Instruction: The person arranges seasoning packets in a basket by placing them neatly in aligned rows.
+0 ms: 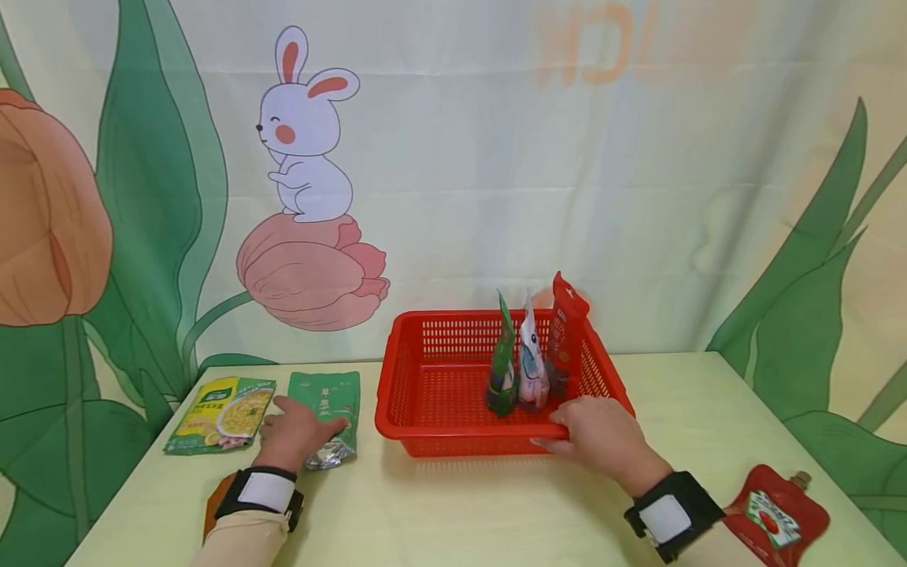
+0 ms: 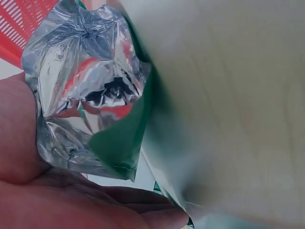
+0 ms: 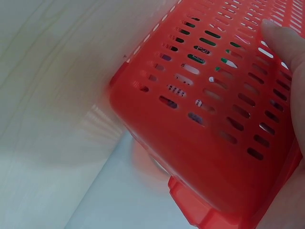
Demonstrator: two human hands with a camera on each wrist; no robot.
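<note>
My left hand [image 1: 294,433] is at a green pouch [image 1: 324,398] with a silvery crumpled bottom, lying on the table. Its thumb reaches over the pouch's lower part while the fingers spread along the left side. In the left wrist view the pouch's silver foil [image 2: 90,90] stands close beside the thumb, fingers extended below it. My right hand [image 1: 602,437] grips the front right rim of a red plastic basket [image 1: 468,431], thumb against the outer wall. Inside the basket's right half stand a green packet [image 1: 503,370], a white packet [image 1: 531,366] and a red packet [image 1: 567,342].
A yellow-green food packet [image 1: 220,417] lies left of my left hand. Partly hidden under the left wrist is an orange-brown item [image 1: 212,504]. A red spouted pouch [image 1: 775,512] lies at the right near my right forearm. A printed curtain [image 1: 496,173] hangs behind the table.
</note>
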